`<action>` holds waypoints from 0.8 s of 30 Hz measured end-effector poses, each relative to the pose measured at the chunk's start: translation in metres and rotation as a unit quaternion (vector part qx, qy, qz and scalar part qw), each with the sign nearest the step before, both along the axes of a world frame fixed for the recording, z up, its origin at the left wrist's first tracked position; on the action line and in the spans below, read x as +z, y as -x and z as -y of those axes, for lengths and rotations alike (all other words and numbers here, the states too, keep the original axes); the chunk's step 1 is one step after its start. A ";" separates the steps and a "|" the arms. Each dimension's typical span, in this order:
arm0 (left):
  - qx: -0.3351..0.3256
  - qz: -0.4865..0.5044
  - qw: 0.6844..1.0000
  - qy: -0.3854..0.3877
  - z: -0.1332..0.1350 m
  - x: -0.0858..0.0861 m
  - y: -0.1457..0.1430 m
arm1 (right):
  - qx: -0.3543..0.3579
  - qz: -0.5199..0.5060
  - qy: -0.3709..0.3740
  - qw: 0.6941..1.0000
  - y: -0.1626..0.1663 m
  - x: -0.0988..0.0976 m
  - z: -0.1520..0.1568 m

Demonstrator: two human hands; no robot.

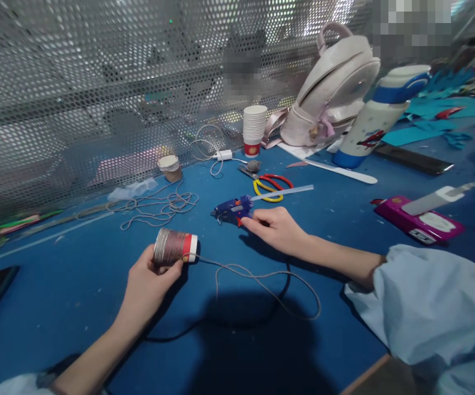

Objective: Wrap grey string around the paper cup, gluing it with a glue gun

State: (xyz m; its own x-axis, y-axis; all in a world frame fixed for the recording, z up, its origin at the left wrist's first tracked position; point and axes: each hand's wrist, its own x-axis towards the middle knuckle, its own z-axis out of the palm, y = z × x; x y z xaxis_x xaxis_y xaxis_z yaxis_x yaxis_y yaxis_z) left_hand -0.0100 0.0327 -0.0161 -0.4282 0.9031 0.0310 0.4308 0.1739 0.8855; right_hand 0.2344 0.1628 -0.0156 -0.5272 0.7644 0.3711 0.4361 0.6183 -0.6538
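Note:
My left hand [149, 282] is wrapped round a paper cup [190, 247] tipped on its side. Grey cord [167, 247] is wound over most of the cup, leaving a red and white band bare. A loose tail of this cord [257, 276] runs right across the blue table in loops. My right hand [282, 230] grips a small blue glue gun [232, 210] by its handle, beside the red trigger. The gun's nozzle points left towards the area above the cup. A clear glue stick [290, 192] sticks out of its back. The fingers partly hide the handle.
Scissors [268, 186] with red and yellow handles lie behind the glue gun. Stacked paper cups [254, 129], a backpack [328, 88] and a bottle [375, 120] stand along the perforated metal screen [97, 82]. Loose cord [167, 206] lies left; a purple power strip [418, 219] sits right.

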 end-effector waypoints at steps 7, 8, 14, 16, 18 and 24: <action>0.016 -0.017 1.000 0.005 0.003 0.008 -0.009 | -0.060 -0.058 0.115 0.990 0.002 -0.003 -0.002; 0.017 -0.018 1.000 0.006 0.003 0.008 -0.009 | -0.042 -0.064 0.127 0.989 0.003 -0.005 -0.002; 0.013 -0.043 0.999 0.006 0.004 0.007 -0.009 | -0.023 -0.021 0.065 0.997 0.007 -0.014 -0.003; 0.007 -0.051 0.999 0.010 0.004 0.007 -0.010 | -0.017 0.031 0.055 0.998 0.011 -0.010 -0.005; 0.002 -0.056 0.998 0.010 0.004 0.007 -0.011 | -0.010 0.072 0.049 0.996 0.016 -0.005 -0.006; -0.009 -0.033 0.999 0.014 0.004 0.009 -0.014 | 0.009 0.088 0.094 0.992 0.021 0.005 -0.002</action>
State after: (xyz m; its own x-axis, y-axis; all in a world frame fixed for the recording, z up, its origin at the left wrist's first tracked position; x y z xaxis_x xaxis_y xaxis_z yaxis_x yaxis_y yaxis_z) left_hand 0.0042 0.0284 -0.0073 -0.4105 0.9112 0.0332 0.4905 0.1900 0.8505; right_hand 0.2136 0.1647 -0.0107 -0.5850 0.8014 0.1247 0.5439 0.5017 -0.6726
